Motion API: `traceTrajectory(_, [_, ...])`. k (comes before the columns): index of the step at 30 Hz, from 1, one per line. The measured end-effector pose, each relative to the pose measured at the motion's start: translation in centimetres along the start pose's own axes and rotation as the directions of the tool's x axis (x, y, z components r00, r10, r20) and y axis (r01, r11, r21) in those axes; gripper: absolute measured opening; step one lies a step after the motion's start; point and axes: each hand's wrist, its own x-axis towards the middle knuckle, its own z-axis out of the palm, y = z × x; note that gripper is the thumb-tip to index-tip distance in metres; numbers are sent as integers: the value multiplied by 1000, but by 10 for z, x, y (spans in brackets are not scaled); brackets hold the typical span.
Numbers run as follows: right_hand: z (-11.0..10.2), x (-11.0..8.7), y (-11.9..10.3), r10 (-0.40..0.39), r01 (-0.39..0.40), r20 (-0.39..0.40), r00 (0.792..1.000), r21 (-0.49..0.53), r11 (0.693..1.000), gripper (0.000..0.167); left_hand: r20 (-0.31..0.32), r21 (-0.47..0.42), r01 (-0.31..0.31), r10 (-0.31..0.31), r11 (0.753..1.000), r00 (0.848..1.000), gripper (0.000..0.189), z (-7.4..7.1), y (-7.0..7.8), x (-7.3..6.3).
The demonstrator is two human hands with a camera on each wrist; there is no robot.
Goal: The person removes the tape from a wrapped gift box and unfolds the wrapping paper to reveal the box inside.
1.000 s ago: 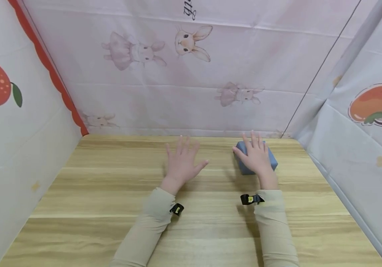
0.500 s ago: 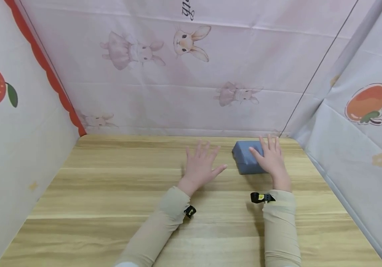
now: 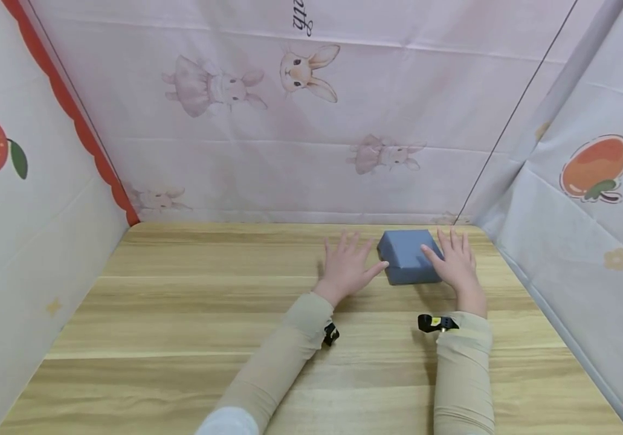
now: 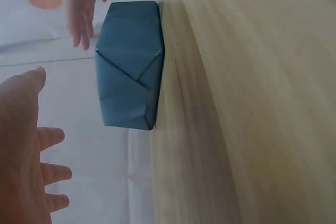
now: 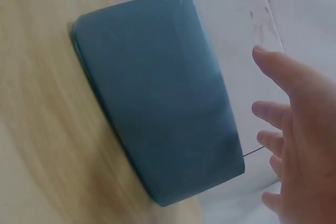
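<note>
A blue paper-wrapped box (image 3: 410, 257) stands on the wooden table near its back edge, right of the middle. In the left wrist view the folded end of the wrapped box (image 4: 128, 77) faces me. My left hand (image 3: 346, 266) is just left of it with fingers spread and thumb pointing at the box. My right hand (image 3: 457, 266) is at the box's right side, its thumb overlapping the top in the head view. The right wrist view has my right hand (image 5: 307, 129) apart from the box (image 5: 157, 98), fingers extended. Neither hand grips anything.
The wood-grain table (image 3: 180, 314) meets a pink rabbit-print cloth (image 3: 267, 169) at its back edge. Fruit-print cloths hang at the left (image 3: 45, 241) and right (image 3: 572, 260). Black wrist straps (image 3: 438, 323) sit at both cuffs.
Both hands have moved right. The left hand has come close to the box's left side; the right hand has shifted from over the box to its right side. The box has stayed put.
</note>
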Motion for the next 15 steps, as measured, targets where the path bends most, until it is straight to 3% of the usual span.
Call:
traceTrajectory(9, [14,5,8,-10,10,14,1000,36,999,88,21,40,-1,1,999,1000,77,20,15,22])
traceTrajectory(15, [16,7,10,19,-19,43,999,-2,1000,77,29,49,-22,20,999,999,73,24,27,29])
